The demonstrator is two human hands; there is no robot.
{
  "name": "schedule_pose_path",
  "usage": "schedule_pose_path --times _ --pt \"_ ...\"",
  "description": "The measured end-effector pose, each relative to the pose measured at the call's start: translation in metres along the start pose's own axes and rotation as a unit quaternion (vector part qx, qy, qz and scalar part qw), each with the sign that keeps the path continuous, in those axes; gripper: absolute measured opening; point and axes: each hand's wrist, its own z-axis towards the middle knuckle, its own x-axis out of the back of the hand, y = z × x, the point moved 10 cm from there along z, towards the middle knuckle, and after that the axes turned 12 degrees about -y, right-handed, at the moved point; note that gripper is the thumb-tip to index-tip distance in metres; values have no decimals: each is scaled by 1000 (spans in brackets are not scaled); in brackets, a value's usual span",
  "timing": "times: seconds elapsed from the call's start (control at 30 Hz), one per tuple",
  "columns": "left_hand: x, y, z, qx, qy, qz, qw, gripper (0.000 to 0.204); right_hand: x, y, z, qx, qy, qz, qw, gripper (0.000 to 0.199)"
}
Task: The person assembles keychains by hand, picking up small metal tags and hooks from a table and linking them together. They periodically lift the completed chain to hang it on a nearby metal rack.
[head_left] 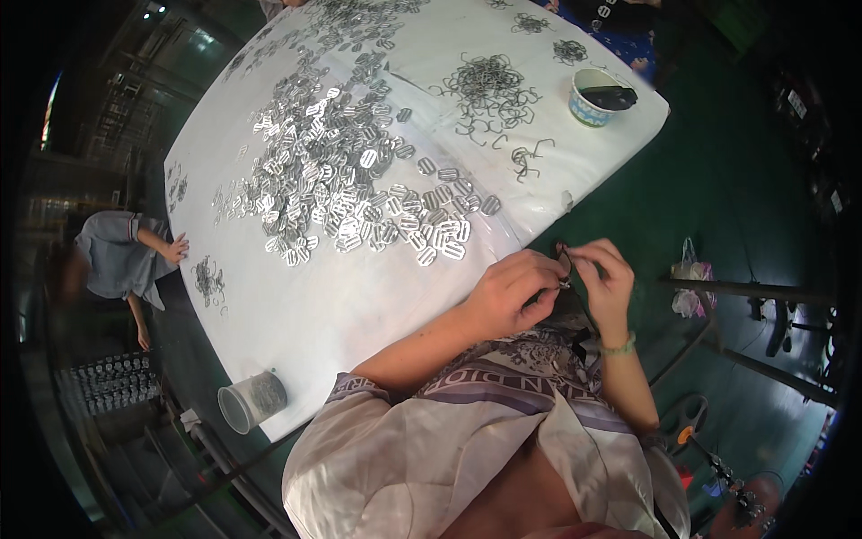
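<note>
Left hand (516,292) and right hand (608,277) are both pinching some small metallic bits (565,283), too tiny to make out, just past the tabletop's (377,301) edge. Tons of slotted silver buckles (337,184) piled on it.

Wearer's hands (517,292) (605,277): two. Paper tub (590,111): one. Plastic cup (253,402): one. Buckles (368,159), wire hooks (491,81): beyond count.

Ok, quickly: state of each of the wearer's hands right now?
Left hand: closed, pinching a small metal piece, exact type unclear.
Right hand: curled close beside that piece; whether it grips anything cannot be told.
</note>
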Motion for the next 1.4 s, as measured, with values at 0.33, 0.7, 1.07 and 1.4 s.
schedule_pose_path --times 0.33,0.7,1.07,1.4 --pt "3 8 -15 8 8 20 1000 25 -124 24 96 126 -217 -321 913 34" --pt "16 -12 -18 46 46 22 998 25 -60 65 69 -151 -113 120 975 14" --pt "12 -29 -18 114 66 40 990 23 -34 -3 20 -100 -38 251 962 12" --pt "54 -80 -22 187 -22 160 969 23 -19 -12 8 -46 -27 221 974 9"
